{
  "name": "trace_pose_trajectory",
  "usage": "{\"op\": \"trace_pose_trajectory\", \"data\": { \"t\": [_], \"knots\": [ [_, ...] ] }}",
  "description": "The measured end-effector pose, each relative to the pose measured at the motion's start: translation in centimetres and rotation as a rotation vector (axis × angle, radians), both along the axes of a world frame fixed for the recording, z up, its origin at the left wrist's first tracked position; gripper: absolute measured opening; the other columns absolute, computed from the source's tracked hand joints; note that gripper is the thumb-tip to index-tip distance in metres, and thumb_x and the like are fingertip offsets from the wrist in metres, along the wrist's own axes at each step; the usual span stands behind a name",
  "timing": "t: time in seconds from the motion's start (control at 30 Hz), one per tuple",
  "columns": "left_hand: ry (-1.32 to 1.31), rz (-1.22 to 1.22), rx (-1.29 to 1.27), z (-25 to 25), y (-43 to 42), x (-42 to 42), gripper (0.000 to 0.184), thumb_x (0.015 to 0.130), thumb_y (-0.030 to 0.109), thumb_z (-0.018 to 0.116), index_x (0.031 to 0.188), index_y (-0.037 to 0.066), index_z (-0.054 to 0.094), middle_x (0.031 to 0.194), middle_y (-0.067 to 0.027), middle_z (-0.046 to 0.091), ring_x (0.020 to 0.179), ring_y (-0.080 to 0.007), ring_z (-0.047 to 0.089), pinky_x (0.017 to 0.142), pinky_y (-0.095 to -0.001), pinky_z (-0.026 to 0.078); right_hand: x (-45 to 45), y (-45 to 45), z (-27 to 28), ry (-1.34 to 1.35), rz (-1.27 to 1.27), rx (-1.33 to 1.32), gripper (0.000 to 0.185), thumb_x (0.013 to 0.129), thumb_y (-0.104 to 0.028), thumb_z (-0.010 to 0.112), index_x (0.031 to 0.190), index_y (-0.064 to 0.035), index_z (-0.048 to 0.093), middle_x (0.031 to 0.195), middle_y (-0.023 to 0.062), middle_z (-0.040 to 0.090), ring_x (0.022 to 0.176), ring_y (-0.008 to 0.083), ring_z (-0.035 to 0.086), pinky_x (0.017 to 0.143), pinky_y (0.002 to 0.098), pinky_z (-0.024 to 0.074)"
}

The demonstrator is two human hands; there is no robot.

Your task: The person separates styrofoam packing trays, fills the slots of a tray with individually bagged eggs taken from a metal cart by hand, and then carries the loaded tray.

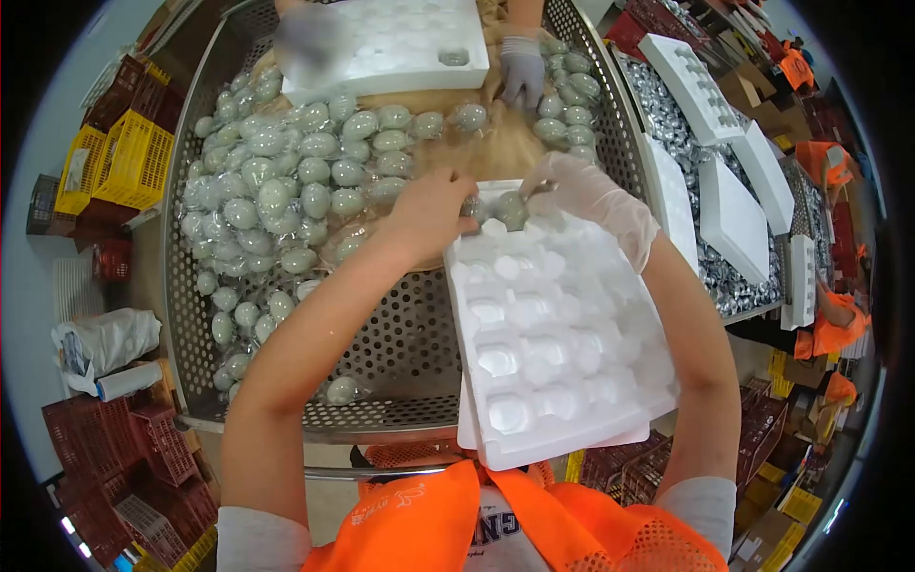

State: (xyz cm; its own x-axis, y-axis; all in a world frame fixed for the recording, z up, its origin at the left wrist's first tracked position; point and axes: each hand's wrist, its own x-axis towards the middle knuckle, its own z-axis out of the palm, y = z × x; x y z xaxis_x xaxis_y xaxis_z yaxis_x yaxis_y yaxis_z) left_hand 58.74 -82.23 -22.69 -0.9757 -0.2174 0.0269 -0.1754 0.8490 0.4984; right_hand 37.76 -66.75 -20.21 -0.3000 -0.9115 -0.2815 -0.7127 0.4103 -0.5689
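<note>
A white foam tray (562, 343) with rows of egg-shaped hollows lies tilted in front of me, its near end over the edge of the metal bin. At its far left corner my left hand (431, 212), bare, has its fingers closed around a plastic-wrapped egg (474, 209). My right hand (593, 198), in a thin white glove, curls over the tray's far right corner, its fingers against another wrapped egg (512, 210). Most of the tray's nearer hollows hold nothing. A heap of greenish wrapped eggs (276, 195) lies left of my left hand.
The perforated metal bin (400, 343) has raised rims. Across it, a co-worker's gloved hand (521, 71) is near a second foam tray (400, 43); their other hand is blurred. More foam trays (734, 219) lie on silvery items at right. Yellow crates (133, 157) stand left.
</note>
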Motion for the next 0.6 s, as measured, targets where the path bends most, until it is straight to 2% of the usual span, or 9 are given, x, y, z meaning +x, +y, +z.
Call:
{"op": "trace_pose_trajectory", "data": {
  "t": [0.17, 0.27, 0.37, 0.47, 0.5, 0.6],
  "knots": [
    [-0.1, -0.053, -0.085, -0.1, 1.3, -1.5, 0.036, 0.073, 0.017, 0.078, 0.103, 0.001, 0.065, 0.096, -0.0184, 0.066, 0.095, -0.0367, 0.062, 0.081, -0.0458, 0.049, 0.1, 1.7, -1.3, -0.271, -0.042, 0.061, 0.031, 0.075, -0.013, 0.073, 0.104, -0.0036, 0.07, 0.09, 0.0102, 0.069, 0.078, 0.0231, 0.067, 0.071, 0.0341, 0.0514],
    [-0.198, -0.09, -0.024, 0.0, -0.4, -2.2, 0.031, 0.071, 0.018, 0.079, 0.097, 0.002, 0.069, 0.092, -0.0166, 0.067, 0.093, -0.0352, 0.063, 0.08, -0.0443, 0.049, 0.8, 1.9, -0.6, -0.234, -0.055, -0.011, 0.03, 0.074, -0.013, 0.075, 0.102, -0.0028, 0.07, 0.088, 0.0099, 0.069, 0.079, 0.0218, 0.067, 0.073, 0.0336, 0.0518],
    [-0.187, -0.087, -0.052, -0.2, -1.0, -2.0, 0.029, 0.07, 0.019, 0.08, 0.093, 0.003, 0.072, 0.092, -0.0156, 0.069, 0.09, -0.0345, 0.065, 0.078, -0.043, 0.051, 0.1, 0.7, 1.7, 0.044, 0.09, 0.038, 0.029, 0.073, -0.01, 0.075, 0.1, -0.0011, 0.069, 0.086, 0.0089, 0.07, 0.079, 0.0186, 0.067, 0.075, 0.032, 0.0523],
    [-0.143, -0.022, 0.004, -0.5, -0.9, -1.1, 0.029, 0.069, 0.021, 0.081, 0.091, 0.004, 0.073, 0.091, -0.0149, 0.07, 0.089, -0.0338, 0.065, 0.077, -0.0425, 0.051, -0.8, 0.4, 4.2, -0.001, 0.057, 0.056, 0.037, 0.07, -0.007, 0.076, 0.106, -0.0005, 0.067, 0.09, 0.0072, 0.07, 0.085, 0.0183, 0.066, 0.076, 0.0288, 0.051],
    [-0.13, 0.009, 0.049, -0.6, -1.0, -0.8, 0.029, 0.069, 0.022, 0.081, 0.091, 0.004, 0.073, 0.091, -0.0147, 0.07, 0.089, -0.0336, 0.065, 0.077, -0.0425, 0.051, -0.8, 0.4, 5.1, -0.143, -0.059, 0.044, 0.035, 0.071, -0.008, 0.078, 0.104, -0.0007, 0.067, 0.091, 0.0062, 0.07, 0.087, 0.0152, 0.066, 0.077, 0.0277, 0.0511],
    [-0.022, 0.036, 0.131, -1.4, -1.2, 0.2, 0.025, 0.071, 0.021, 0.08, 0.089, 0.004, 0.074, 0.092, -0.0127, 0.071, 0.086, -0.03, 0.067, 0.076, -0.0393, 0.052, 0.4, 0.0, 7.9, -0.327, -0.112, -0.089, 0.033, 0.073, -0.011, 0.079, 0.102, -0.001, 0.067, 0.09, 0.0054, 0.071, 0.088, 0.0128, 0.066, 0.077, 0.0267, 0.0513]
  ]
}}
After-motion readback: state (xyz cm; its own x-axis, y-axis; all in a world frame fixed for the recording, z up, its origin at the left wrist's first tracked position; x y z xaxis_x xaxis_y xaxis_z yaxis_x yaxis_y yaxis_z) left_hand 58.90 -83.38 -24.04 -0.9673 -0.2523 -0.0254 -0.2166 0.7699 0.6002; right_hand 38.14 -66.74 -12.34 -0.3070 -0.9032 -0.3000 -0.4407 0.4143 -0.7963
